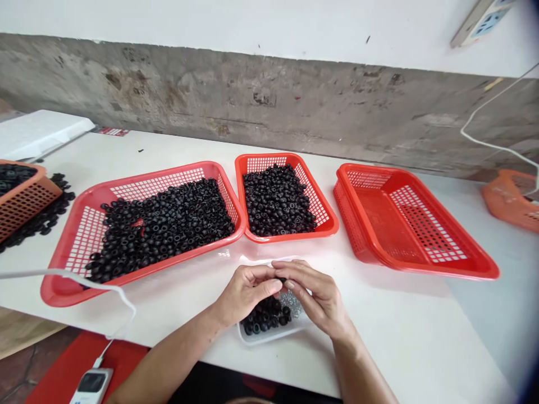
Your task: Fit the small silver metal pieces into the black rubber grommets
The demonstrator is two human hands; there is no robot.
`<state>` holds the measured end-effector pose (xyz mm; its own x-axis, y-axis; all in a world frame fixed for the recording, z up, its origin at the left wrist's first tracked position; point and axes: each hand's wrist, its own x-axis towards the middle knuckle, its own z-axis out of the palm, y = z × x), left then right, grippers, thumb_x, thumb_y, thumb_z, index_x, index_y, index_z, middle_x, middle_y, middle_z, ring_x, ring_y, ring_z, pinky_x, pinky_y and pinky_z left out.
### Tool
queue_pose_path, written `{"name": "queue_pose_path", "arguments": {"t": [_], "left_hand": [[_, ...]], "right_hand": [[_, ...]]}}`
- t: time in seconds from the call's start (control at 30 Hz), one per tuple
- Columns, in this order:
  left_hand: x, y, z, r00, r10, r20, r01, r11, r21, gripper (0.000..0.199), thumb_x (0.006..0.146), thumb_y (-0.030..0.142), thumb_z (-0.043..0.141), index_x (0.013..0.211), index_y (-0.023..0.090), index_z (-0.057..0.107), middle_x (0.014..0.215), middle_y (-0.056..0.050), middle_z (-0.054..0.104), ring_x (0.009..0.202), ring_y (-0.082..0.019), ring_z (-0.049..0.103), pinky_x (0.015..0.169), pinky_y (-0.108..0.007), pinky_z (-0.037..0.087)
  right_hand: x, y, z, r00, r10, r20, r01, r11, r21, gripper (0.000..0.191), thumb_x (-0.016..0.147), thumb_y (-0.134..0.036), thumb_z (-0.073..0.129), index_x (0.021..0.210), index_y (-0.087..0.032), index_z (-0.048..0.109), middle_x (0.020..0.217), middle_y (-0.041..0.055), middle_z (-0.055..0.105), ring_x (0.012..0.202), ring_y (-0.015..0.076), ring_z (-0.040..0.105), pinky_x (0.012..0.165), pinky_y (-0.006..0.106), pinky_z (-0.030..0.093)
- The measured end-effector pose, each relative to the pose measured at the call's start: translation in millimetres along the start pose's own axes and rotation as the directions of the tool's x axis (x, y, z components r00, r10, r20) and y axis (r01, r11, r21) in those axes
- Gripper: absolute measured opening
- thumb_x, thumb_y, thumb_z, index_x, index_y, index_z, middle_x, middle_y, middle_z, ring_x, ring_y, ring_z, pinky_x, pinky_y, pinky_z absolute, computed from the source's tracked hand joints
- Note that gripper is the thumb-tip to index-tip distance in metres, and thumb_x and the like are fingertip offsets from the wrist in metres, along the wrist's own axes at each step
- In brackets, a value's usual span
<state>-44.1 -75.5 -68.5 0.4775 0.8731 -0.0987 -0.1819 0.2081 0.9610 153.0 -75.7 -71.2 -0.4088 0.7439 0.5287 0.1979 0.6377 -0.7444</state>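
My left hand [248,289] and my right hand [318,292] meet above a small clear plastic tray [269,338]. Pinched between the fingertips of both is a small black ring-like part [282,280], mostly covered by the fingers. Black ring-like parts [263,320] lie in the left side of the tray. Tiny shiny clear or silvery pieces [295,306] fill part of its right side, partly hidden under my right hand.
Behind the hands, a wide red basket [56,280] and a smaller red basket [290,238] hold many black parts. Stacked red baskets [374,224] stand at right. An orange basket [29,205] is at far left, with loose parts beside it. A white cable [122,292] crosses the left side.
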Motion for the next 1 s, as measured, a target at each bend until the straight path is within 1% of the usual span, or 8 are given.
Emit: {"name": "queue_pose_path", "arguments": {"t": [0.07,0.23,0.4,0.5,0.6,0.73,0.87,1.0], "left_hand": [[0.0,-1.6,0.0,1.000,-0.006,-0.001,0.006,1.000,0.000,0.029,0.089,0.039,0.071,0.101,0.014,0.080,0.082,-0.005,0.071,0.074,-0.014,0.060,0.075,-0.027,0.048],[1.4,-4.9,1.5,0.998,0.015,-0.068,-0.016,1.000,-0.011,0.026,0.088,0.035,0.073,0.104,0.015,0.080,0.088,-0.006,0.074,0.072,-0.013,0.060,0.073,-0.026,0.050],[2.8,-3.2,2.4,0.997,0.030,-0.067,-0.032,0.999,-0.034,0.025,0.088,0.035,0.073,0.103,0.015,0.080,0.082,-0.004,0.073,0.070,-0.012,0.059,0.072,-0.024,0.050],[2.7,-2.3,2.5,0.996,0.054,-0.070,-0.055,0.998,-0.014,0.023,0.090,0.034,0.072,0.102,0.016,0.081,0.081,-0.003,0.072,0.075,-0.013,0.061,0.076,-0.024,0.050],[2.7,-3.7,2.3,0.997,0.051,-0.064,-0.051,0.999,0.004,0.024,0.091,0.034,0.070,0.102,0.016,0.081,0.088,-0.005,0.076,0.085,-0.017,0.066,0.084,-0.027,0.051],[2.7,-6.9,1.5,0.997,0.060,-0.053,-0.057,0.996,0.062,0.024,0.092,0.033,0.069,0.106,0.017,0.081,0.100,-0.007,0.078,0.097,-0.022,0.069,0.095,-0.032,0.050],[2.2,-6.6,1.8,0.997,0.040,-0.060,-0.034,0.995,0.097,0.023,0.091,0.031,0.069,0.105,0.016,0.080,0.103,-0.008,0.079,0.102,-0.024,0.069,0.099,-0.033,0.049],[1.9,-4.0,3.2,0.997,0.021,-0.079,-0.010,0.989,0.145,0.022,0.089,0.031,0.071,0.101,0.015,0.081,0.098,-0.008,0.079,0.096,-0.024,0.070,0.095,-0.033,0.050]], "right_hand": [[-0.3,1.9,0.5,1.000,-0.017,-0.011,0.016,0.999,-0.038,0.033,0.099,-0.008,0.055,0.126,-0.025,0.066,0.120,0.0075,0.073,0.112,0.0202,0.068,0.094,0.036,0.056],[-2.7,7.3,2.6,0.991,-0.130,-0.017,0.122,0.963,-0.239,0.033,0.099,-0.007,0.056,0.128,-0.021,0.063,0.122,0.0102,0.072,0.111,0.0205,0.068,0.097,0.040,0.051],[-2.4,5.5,3.2,0.990,-0.144,-0.006,0.136,0.949,-0.285,0.035,0.101,-0.009,0.054,0.132,-0.022,0.061,0.123,0.0095,0.072,0.112,0.0198,0.068,0.095,0.039,0.050],[-0.9,3.5,4.3,0.989,-0.147,0.022,0.146,0.926,-0.349,0.035,0.101,-0.016,0.056,0.136,-0.020,0.057,0.123,0.0111,0.073,0.114,0.0216,0.068,0.097,0.042,0.048],[0.6,2.3,7.2,0.980,-0.189,0.054,0.191,0.854,-0.484,0.039,0.101,-0.025,0.060,0.138,-0.015,0.054,0.122,0.0148,0.073,0.113,0.0235,0.069,0.095,0.042,0.046],[0.9,0.5,11.1,0.973,-0.227,0.050,0.205,0.731,-0.651,0.034,0.103,-0.023,0.057,0.134,-0.010,0.055,0.119,0.0172,0.074,0.106,0.0232,0.072,0.095,0.042,0.042],[-0.5,-1.2,11.6,0.975,-0.214,0.053,0.191,0.700,-0.689,0.030,0.103,-0.024,0.056,0.129,-0.010,0.058,0.119,0.0179,0.074,0.101,0.0236,0.073,0.097,0.044,0.041],[-0.6,-1.8,11.0,0.978,-0.204,0.053,0.184,0.706,-0.684,0.028,0.104,-0.027,0.054,0.126,-0.010,0.059,0.118,0.0174,0.075,0.101,0.0236,0.073,0.098,0.044,0.040]]}}
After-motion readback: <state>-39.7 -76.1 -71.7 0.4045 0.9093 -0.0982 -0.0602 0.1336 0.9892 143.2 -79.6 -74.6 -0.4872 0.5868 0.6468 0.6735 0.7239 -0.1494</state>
